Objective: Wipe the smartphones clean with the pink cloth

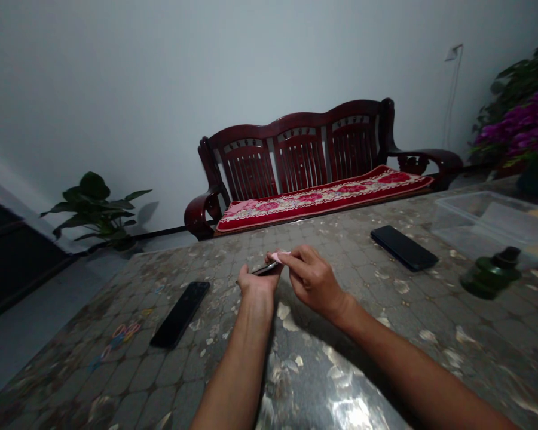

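Observation:
My left hand (256, 280) is closed round a thin dark phone (265, 269), held edge-on just above the patterned table (296, 370). My right hand (311, 278) pinches a small pink piece (278, 255) at the phone's far end, fingers pressed together. Both hands meet at the middle of the table. A second black phone (180, 314) lies flat to the left of my left forearm. A third black phone (403, 247) lies flat to the right, beyond my right hand.
A clear plastic box (488, 224) and a dark green bottle (491, 276) on its side sit at the right. Coloured rubber bands (124, 331) lie at the left. Behind the table stand a dark wooden bench (305, 167) with a red cushion and potted plants.

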Demonstrator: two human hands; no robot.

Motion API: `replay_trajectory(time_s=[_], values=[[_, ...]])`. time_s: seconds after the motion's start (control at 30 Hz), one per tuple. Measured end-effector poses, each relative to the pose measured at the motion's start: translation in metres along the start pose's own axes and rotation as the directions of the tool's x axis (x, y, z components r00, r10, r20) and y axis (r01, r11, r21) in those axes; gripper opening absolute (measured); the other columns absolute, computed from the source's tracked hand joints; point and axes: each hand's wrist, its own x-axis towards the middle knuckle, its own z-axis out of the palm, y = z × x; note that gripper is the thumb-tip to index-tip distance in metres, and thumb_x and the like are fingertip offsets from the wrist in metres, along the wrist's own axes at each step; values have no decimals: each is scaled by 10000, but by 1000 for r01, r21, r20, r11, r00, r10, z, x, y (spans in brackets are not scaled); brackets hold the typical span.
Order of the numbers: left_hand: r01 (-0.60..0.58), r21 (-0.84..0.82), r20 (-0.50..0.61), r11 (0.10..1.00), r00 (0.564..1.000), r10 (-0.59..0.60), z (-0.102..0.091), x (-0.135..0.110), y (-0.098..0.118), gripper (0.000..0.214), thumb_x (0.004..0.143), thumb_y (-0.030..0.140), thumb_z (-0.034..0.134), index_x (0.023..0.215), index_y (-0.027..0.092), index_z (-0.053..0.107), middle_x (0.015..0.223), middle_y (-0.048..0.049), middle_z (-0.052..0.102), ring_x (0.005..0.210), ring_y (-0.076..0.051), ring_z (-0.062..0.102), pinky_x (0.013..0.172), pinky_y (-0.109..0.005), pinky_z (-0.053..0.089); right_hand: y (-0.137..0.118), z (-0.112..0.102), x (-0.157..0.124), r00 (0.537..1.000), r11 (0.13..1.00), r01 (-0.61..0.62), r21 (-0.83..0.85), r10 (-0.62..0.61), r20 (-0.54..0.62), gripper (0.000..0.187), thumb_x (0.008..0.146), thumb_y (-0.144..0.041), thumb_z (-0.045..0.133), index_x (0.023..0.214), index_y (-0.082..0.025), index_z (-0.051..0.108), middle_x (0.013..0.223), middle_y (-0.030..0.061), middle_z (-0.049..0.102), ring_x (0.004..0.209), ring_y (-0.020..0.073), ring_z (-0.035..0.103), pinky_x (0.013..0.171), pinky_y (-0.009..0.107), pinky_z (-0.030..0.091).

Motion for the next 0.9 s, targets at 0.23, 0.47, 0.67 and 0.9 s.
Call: replay_trajectory(time_s=[0.23, 0.47, 0.67, 0.9], values=[[-20, -90, -159, 996, 987, 6, 14, -16, 5, 299, 987, 464, 313, 913, 201, 437, 814, -3, 457, 579, -130, 513, 545, -312, 554, 0, -5, 0, 998, 1000, 4, -6, -5, -62, 501, 859, 21, 472, 1275, -212, 628, 924, 61, 599, 868, 196, 590, 754, 310, 534], [-80, -3, -140, 997, 987, 79, 9, -4, 6, 337, 967, 535, 385, 824, 229, 378, 769, 37, 444, 578, -122, 522, 730, -397, 581, -10, 2, -4, 990, 981, 134, -140, -128, 53, 426, 932, -57, 449, 1317, -170, 593, 944, 96, 632, 855, 217, 581, 724, 329, 533], [-198, 44, -65, 979, 977, 201, 1, 4, -9, 392, 925, 576, 464, 760, 236, 355, 720, 45, 466, 565, -126, 535, 765, -408, 572, -10, 9, -10, 987, 969, 129, -212, -106, 118, 344, 968, -94, 486, 1282, -147, 616, 958, 111, 645, 868, 230, 584, 729, 336, 528], [-275, 71, -35, 959, 960, 278, 3, -1, -18, 442, 880, 602, 579, 739, 233, 381, 668, 52, 484, 538, -129, 521, 700, -382, 558, -8, 8, -11, 988, 960, 113, -256, -81, 132, 280, 976, -102, 514, 1207, -180, 651, 947, 91, 654, 853, 212, 578, 729, 318, 507]])
